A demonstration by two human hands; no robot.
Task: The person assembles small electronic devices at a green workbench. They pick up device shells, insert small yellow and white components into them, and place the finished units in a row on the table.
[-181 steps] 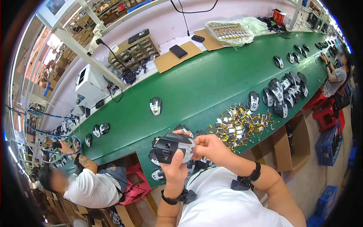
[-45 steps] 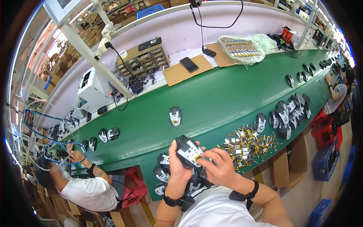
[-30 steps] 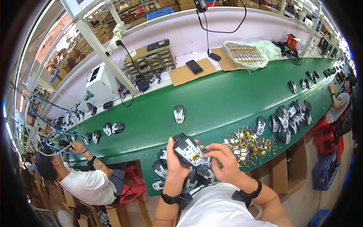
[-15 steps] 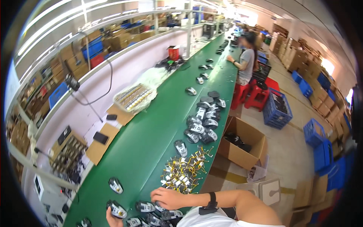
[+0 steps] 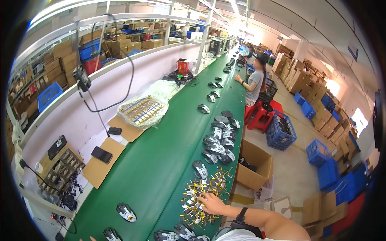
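My right hand (image 5: 214, 204) reaches over a heap of small battery cells (image 5: 197, 188) with yellow tape and thin wires. Its fingers are stretched out and slightly apart among the cells, with nothing plainly held. Of my left hand (image 5: 93, 239) only fingertips show at the lower edge; its grip is hidden. Just right of those fingertips is a black mouse body (image 5: 111, 233), partly cut off by the frame. Another black-and-white mouse body (image 5: 126, 212) lies farther up the green belt. Several more mouse bodies (image 5: 165, 235) lie along the lower edge, before the heap.
Beyond the heap lie piled mouse bodies (image 5: 215, 148). A plastic-wrapped tray of cells (image 5: 142, 110) and a phone (image 5: 102, 155) on cardboard line the left side. At right stand an open carton (image 5: 253, 168) and a blue crate (image 5: 281, 134). Another person (image 5: 255, 80) works farther along the belt.
My right hand has moved from the near mouse bodies to the battery cells. My left hand, earlier around a mouse body, has dropped mostly out of view. The whole view has shifted.
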